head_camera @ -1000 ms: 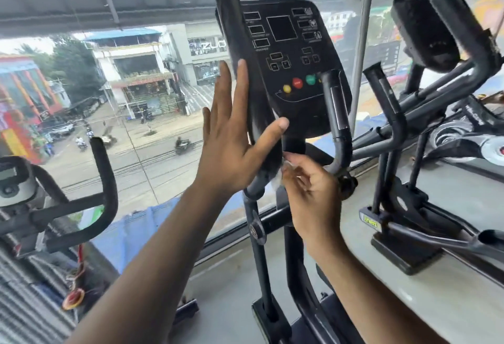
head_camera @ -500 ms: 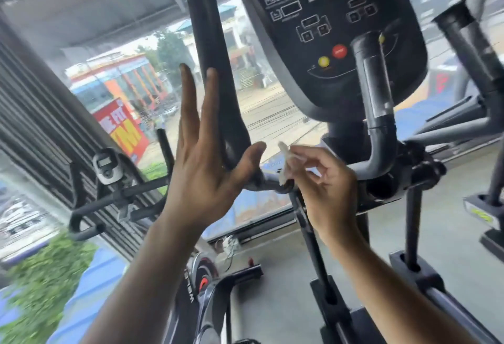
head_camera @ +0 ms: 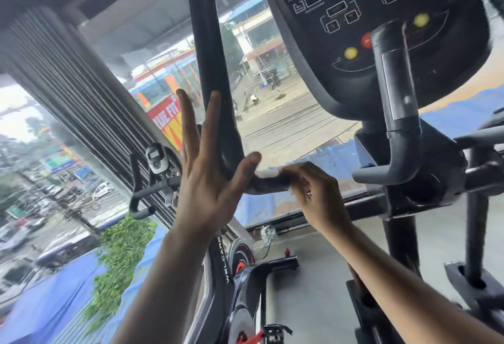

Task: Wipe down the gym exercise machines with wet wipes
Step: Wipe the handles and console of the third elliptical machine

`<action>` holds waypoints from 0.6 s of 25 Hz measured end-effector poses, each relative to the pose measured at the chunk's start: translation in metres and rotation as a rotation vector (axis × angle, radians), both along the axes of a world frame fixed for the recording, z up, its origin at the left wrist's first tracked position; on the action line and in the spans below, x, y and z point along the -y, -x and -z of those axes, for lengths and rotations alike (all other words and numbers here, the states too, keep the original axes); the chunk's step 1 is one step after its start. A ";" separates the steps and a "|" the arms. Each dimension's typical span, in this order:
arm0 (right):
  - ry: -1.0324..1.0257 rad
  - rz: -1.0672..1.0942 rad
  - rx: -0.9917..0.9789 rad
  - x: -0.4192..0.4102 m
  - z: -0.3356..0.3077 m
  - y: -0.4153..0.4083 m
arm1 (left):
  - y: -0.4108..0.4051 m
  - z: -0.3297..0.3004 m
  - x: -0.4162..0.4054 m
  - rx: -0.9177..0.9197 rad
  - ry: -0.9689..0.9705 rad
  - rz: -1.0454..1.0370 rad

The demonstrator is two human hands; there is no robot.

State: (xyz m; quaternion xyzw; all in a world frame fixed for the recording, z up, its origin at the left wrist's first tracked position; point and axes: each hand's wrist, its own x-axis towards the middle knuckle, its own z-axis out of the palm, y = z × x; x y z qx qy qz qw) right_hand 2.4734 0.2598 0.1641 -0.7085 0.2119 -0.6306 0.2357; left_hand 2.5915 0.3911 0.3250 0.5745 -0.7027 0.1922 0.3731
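Observation:
A black elliptical machine fills the view, with its console (head_camera: 381,30) at the upper right and a tall black handlebar (head_camera: 210,70) rising through the middle. My left hand (head_camera: 207,177) rests flat against the handlebar's lower bend, fingers straight, thumb spread toward the bar. My right hand (head_camera: 311,191) wraps a white wet wipe (head_camera: 268,174) around the horizontal part of the bar (head_camera: 266,185), just right of my left thumb. A shorter inner grip (head_camera: 398,103) curves up in front of the console.
An exercise bike (head_camera: 234,275) with a small display (head_camera: 156,159) stands low at the left, beside a large window (head_camera: 286,114) over a street. A dark shutter (head_camera: 68,76) runs along the left. More machine frame (head_camera: 474,234) stands on the grey floor at right.
The view has closed in and tilted up on the handlebar. My right hand with the wipe has settled over the horizontal bar, near my left thumb. My left hand stays flat on the bend.

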 end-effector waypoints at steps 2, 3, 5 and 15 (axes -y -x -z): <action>-0.004 0.035 0.002 0.014 0.020 -0.006 | 0.005 0.005 0.003 -0.096 0.013 0.005; -0.011 0.057 0.005 0.021 0.028 -0.008 | 0.006 0.007 0.004 -0.104 0.018 0.002; -0.054 0.119 -0.029 0.035 0.050 -0.014 | 0.005 0.008 0.005 -0.100 0.034 0.006; -0.413 0.067 0.068 0.008 0.022 -0.007 | 0.008 0.015 0.005 -0.107 0.077 0.004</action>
